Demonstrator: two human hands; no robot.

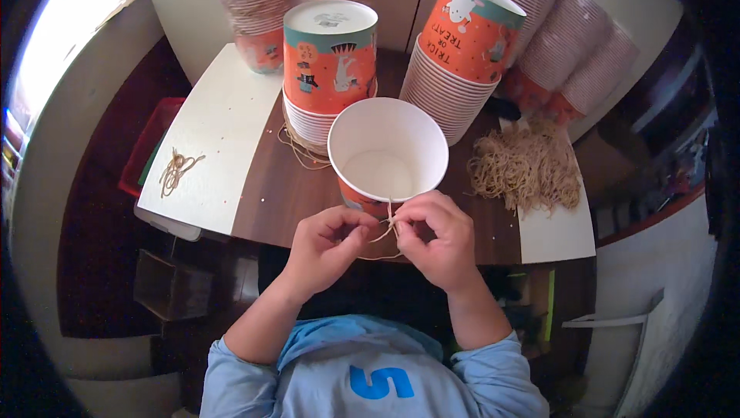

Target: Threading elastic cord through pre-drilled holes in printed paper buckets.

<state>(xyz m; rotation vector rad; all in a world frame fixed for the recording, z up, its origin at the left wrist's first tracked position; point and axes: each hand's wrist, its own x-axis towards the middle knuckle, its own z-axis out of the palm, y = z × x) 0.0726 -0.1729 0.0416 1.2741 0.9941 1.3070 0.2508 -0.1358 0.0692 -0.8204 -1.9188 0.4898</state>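
Both my hands meet at the table's front edge, just before an upright paper bucket (388,147) with a white inside and an orange outside. Between them runs a thin beige cord (383,235), crossed or looped near the bucket's rim. My left hand (327,245) pinches one part of it between thumb and fingertips. My right hand (439,237) pinches the cord where it crosses, close against the rim. One strand hangs in a curve below the fingers. Whether the cord passes through the bucket's wall is hidden by my fingers.
Behind stand two upside-down stacks of orange buckets, a left stack (330,71) and a leaning right stack (462,56). A heap of beige cords (528,164) lies at the right, a small cord bundle (179,171) at the left. Wrapped bucket stacks (250,2) line the back.
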